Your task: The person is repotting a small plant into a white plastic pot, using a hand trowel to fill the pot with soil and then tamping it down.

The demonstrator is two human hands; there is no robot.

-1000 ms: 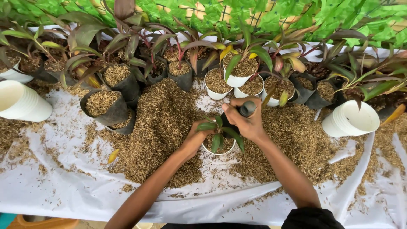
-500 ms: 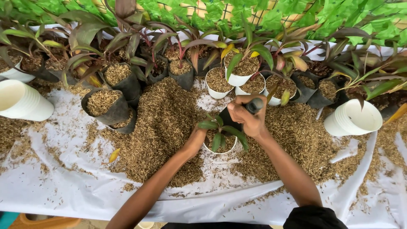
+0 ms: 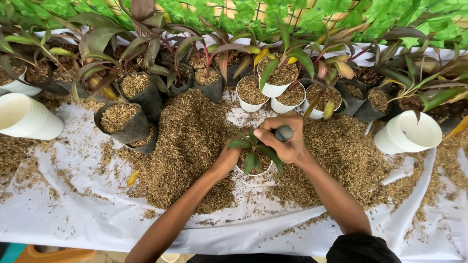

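Observation:
A small white pot (image 3: 254,170) with a green-leaved seedling (image 3: 252,148) stands in the middle of the sheet, filled with brown husk. My left hand (image 3: 228,159) cups the pot's left side. My right hand (image 3: 283,137) is closed around a dark round-ended tool handle (image 3: 284,132) and rests over the pot's right rim. The tool's lower end is hidden behind the hand and leaves.
Loose husk piles (image 3: 187,146) cover a white sheet (image 3: 73,214). Stacked white pots lie at left (image 3: 27,117) and right (image 3: 407,134). Black grow bags (image 3: 122,122) and potted plants (image 3: 273,80) line the back before a green net.
Both hands stay on the small pot. The right hand has shifted slightly and turned the tool handle more upright over the pot.

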